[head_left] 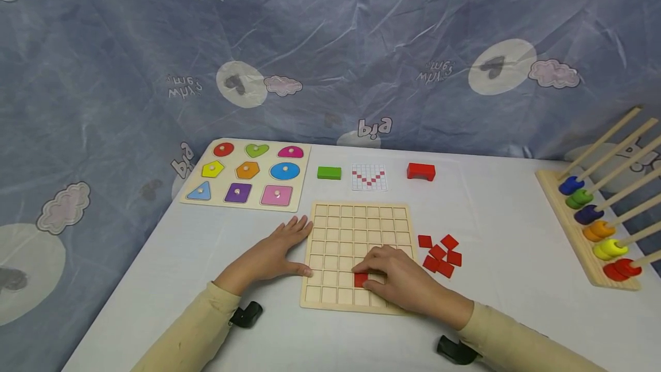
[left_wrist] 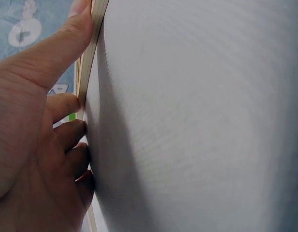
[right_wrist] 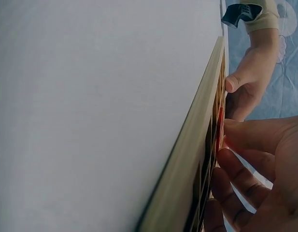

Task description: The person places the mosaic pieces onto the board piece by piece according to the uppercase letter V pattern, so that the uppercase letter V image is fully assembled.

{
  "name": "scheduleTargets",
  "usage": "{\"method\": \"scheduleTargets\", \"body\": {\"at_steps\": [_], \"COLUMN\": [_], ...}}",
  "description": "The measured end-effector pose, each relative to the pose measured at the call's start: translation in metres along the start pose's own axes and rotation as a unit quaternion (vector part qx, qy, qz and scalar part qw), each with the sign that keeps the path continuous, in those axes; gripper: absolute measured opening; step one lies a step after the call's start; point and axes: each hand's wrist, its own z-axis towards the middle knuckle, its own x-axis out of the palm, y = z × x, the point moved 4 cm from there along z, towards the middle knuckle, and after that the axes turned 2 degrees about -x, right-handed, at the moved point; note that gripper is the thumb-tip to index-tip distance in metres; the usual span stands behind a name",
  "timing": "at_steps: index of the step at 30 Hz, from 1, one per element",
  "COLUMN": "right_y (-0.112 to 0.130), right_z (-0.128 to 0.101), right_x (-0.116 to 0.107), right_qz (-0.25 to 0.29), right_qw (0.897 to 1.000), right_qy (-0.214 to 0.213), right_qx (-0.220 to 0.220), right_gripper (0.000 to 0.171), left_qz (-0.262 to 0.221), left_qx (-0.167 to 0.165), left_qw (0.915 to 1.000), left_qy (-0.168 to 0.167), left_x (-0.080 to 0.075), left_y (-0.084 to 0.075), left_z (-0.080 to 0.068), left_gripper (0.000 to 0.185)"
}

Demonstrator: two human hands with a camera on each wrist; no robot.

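Grid board (head_left: 356,245): cells near its right edge and front right corner hidden under the right hand (head_left: 400,280). Red tile (head_left: 361,279): partly covered by fingertips; a thin edge-on sliver in the right wrist view. Pattern card (head_left: 369,177): too small to read exactly. Peg rack (head_left: 583,234): rods cut by the right picture edge. Left hand (left_wrist: 37,145): cropped in the left wrist view.
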Motion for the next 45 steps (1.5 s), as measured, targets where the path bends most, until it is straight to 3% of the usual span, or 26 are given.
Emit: {"method": "scheduleTargets", "body": {"at_steps": [26, 31, 37, 45], "right_y": [-0.015, -0.022, -0.033, -0.053], "right_z": [-0.025, -0.035, -0.044, -0.056], "right_x": [-0.019, -0.029, -0.042, -0.052], "right_qz": [0.015, 0.023, 0.016, -0.019], "right_qw": [0.999, 0.998, 0.996, 0.994], "right_qy": [-0.037, -0.052, -0.089, -0.100], "right_qx": [-0.004, 0.011, 0.015, 0.028], "right_gripper": [0.029, 0.028, 0.032, 0.034], "left_qz": [-0.003, -0.004, -0.002, -0.002], "left_qx": [-0.004, -0.003, -0.002, -0.003], "left_qw": [1.0000, 1.0000, 1.0000, 1.0000], "left_qy": [-0.003, -0.004, -0.005, -0.004], "left_x": [0.001, 0.002, 0.001, 0.001], "left_y": [0.002, 0.002, 0.000, 0.001], "left_z": [-0.001, -0.001, -0.002, 0.000], "left_gripper": [0.106, 0.106, 0.106, 0.106]}}
